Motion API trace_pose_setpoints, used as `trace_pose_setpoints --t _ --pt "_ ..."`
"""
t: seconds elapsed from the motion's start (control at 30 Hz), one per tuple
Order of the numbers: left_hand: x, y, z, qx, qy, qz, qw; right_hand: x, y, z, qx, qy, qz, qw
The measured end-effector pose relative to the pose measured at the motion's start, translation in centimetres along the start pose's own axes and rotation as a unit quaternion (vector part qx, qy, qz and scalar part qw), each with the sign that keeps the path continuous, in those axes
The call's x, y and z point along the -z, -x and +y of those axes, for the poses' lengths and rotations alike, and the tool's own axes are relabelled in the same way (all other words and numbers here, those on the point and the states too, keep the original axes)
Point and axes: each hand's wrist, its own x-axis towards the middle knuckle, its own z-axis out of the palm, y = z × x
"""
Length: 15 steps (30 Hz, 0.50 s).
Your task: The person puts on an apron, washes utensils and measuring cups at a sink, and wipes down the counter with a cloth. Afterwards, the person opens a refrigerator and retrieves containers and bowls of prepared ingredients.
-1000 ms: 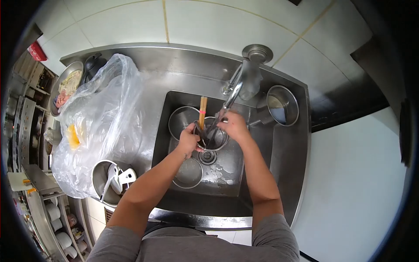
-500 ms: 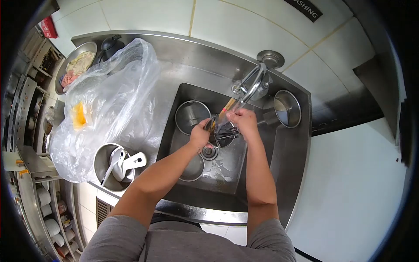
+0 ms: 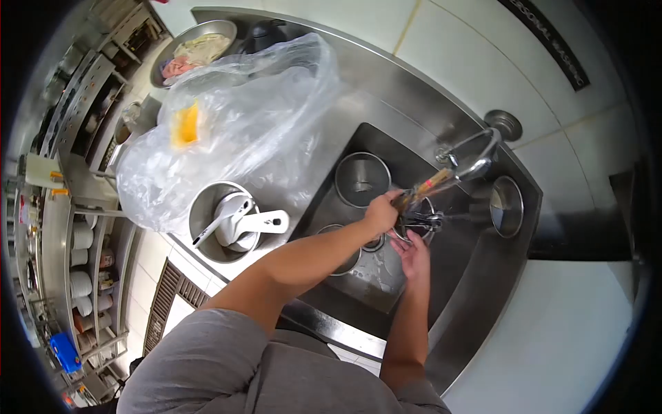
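Observation:
My left hand is closed around a bundle of slim utensils, with a tan stick marked in red slanting up toward the faucet. Below it is a round metal container with dark, thin-handled utensils in it. Against the container's near side is my right hand, palm up with fingers spread; part of its contact is hidden. Both hands are over the sink. Next to them in the basin stands a round steel pot, and another round vessel is partly behind my left forearm.
A big clear plastic bag lies on the left counter. In front of it, a steel pot holds white-handled utensils. A bowl of food and a dark jug are behind. A steel bowl rests at the sink's right.
My view has turned, shifting the scene. My left hand has gone from the container to the tan stick and utensils; my right hand has moved from the stick down to the container's near side.

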Motion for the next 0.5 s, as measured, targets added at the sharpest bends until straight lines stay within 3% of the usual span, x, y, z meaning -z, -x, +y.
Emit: trace_pose_setpoints --t 0.13,0.27,0.33,0.37,0.43,0.5 --pt "-0.1 0.8 0.8 0.035 0.050 -0.020 0.998 0.2 -0.2 0.3 0.027 -0.065 -0.005 0.997" --pt "1.0 1.0 3.2 0.073 -0.097 -0.115 0.986 -1.6 1.1 -1.0 0.077 -0.086 0.077 0.990" --pt "1.0 0.6 3.0 0.220 -0.065 -0.082 0.970 -1.3 0.8 -1.2 0.056 -0.124 0.048 0.990" --pt "1.3 0.4 2.3 0.219 -0.067 -0.085 0.970 -1.6 0.9 -1.5 0.062 -0.114 0.047 0.990" --pt "1.9 0.0 1.0 0.216 0.154 -0.169 0.949 -1.9 1.3 -2.1 0.062 -0.098 0.049 0.992" --pt "1.4 0.2 0.9 0.197 0.168 -0.143 0.955 -2.2 1.7 -2.7 0.061 -0.083 0.051 0.993"
